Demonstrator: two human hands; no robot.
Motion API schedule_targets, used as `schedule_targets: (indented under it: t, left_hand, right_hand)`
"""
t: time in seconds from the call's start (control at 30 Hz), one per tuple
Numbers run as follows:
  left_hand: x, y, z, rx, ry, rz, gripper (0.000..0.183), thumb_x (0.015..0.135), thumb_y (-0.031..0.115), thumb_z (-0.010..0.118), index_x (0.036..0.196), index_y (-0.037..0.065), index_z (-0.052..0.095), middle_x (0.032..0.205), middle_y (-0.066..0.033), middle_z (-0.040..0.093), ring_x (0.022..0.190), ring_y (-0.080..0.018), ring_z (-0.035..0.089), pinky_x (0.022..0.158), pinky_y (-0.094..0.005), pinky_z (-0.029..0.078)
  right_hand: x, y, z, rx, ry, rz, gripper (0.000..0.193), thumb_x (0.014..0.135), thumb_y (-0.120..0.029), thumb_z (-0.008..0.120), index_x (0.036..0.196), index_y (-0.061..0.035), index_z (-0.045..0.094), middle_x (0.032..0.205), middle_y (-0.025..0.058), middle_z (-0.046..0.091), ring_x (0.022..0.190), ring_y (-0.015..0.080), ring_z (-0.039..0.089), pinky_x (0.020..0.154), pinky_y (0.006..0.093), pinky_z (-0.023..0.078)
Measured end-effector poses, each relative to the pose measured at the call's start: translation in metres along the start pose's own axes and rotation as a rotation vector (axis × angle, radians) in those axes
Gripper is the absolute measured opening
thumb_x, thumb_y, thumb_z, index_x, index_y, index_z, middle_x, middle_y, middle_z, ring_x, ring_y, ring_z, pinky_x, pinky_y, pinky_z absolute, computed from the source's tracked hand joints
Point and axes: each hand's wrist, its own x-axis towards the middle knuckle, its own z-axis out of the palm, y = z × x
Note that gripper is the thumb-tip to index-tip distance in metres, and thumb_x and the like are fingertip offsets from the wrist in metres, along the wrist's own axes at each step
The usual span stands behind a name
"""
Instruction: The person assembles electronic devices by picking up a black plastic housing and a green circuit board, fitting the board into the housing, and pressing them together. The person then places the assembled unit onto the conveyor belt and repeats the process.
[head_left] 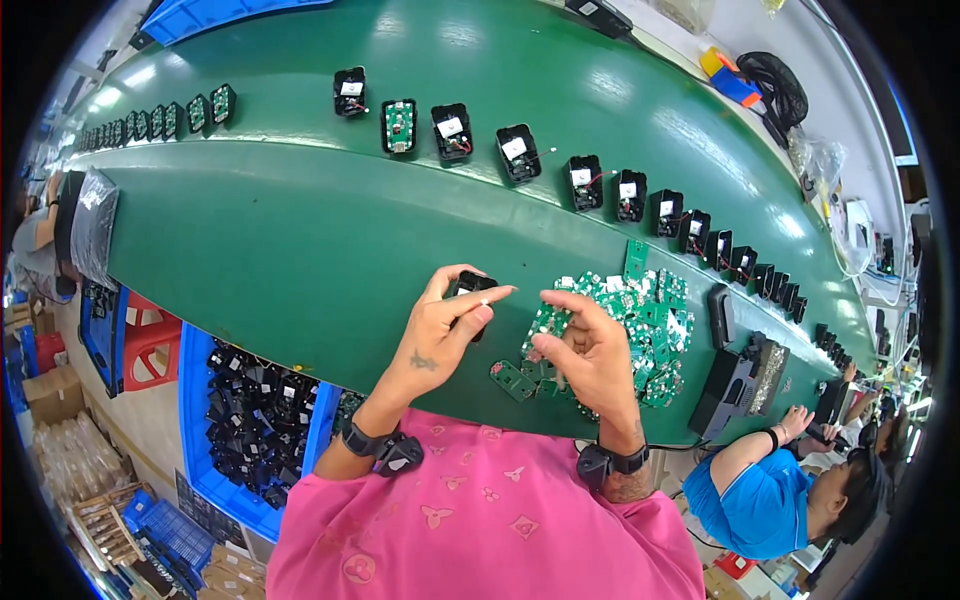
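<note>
My left hand [438, 328] is closed around a small black plastic housing [472, 284], held just above the green work surface. A tiny white plug [484, 302] shows between its thumb and index finger. Facing it, my right hand [597, 352] pinches a green circuit board [546, 320] between thumb and fingers. The two hands are a short gap apart. Under and beyond the right hand spreads a heap of loose green circuit boards [650, 335]. One loose board [513, 380] lies at the heap's near left edge.
Black housings [519, 154] with white labels and wires stand in a row along the green conveyor [290, 95]; one holds a circuit board [399, 125]. A blue crate [328, 420] of black parts sits lower left. At right are a black device [722, 390] and a co-worker in blue [765, 495].
</note>
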Motion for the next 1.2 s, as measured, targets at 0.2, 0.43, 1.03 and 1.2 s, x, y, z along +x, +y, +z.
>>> schedule_targets:
  t: [0.2, 0.43, 1.03, 1.2]
  left_hand:
    - [0.008, 0.017, 0.013, 0.044, 0.033, 0.072, 0.028, 0.095, 0.008, 0.057, 0.119, 0.009, 0.072, 0.127, -0.0125, 0.052, 0.109, -0.0243, 0.06, 0.09, -0.0351, 0.051]
    - [0.014, 0.017, 0.02, 0.113, 0.07, 0.213, 0.044, 0.088, 0.0, 0.061, 0.127, 0.019, 0.069, 0.129, -0.0138, 0.048, 0.092, -0.0263, 0.064, 0.082, -0.0373, 0.054]
    - [0.022, 0.023, 0.038, -0.515, -0.016, -0.117, 0.077, 0.087, -0.003, 0.058, 0.155, 0.001, 0.022, 0.145, -0.0162, 0.041, 0.124, -0.0227, 0.051, 0.103, -0.0334, 0.044]
    - [0.028, 0.03, 0.04, -0.472, -0.069, -0.203, 0.064, 0.091, -0.009, 0.049, 0.152, 0.001, 0.032, 0.145, -0.0121, 0.043, 0.118, -0.0149, 0.054, 0.097, -0.0284, 0.049]
  right_hand:
    - [0.008, 0.0, 0.008, 0.749, 0.012, 0.023, 0.031, 0.087, 0.006, 0.067, 0.116, 0.0071, 0.057, 0.099, 0.0111, 0.061, 0.075, 0.0194, 0.07, 0.063, 0.0268, 0.061]
    - [0.018, 0.009, 0.014, 0.739, 0.069, 0.048, 0.026, 0.089, 0.001, 0.067, 0.113, 0.0043, 0.057, 0.087, 0.0085, 0.064, 0.068, 0.0169, 0.068, 0.059, 0.0252, 0.058]
    - [0.021, 0.03, 0.006, 0.609, 0.128, 0.049, 0.027, 0.089, 0.001, 0.069, 0.114, 0.0036, 0.058, 0.088, 0.0067, 0.064, 0.07, 0.0105, 0.063, 0.059, 0.0216, 0.052]
    - [0.023, 0.033, 0.003, 0.119, 0.301, -0.257, 0.027, 0.087, -0.002, 0.072, 0.113, -0.0003, 0.067, 0.116, 0.0115, 0.059, 0.092, 0.0128, 0.062, 0.074, 0.0242, 0.052]
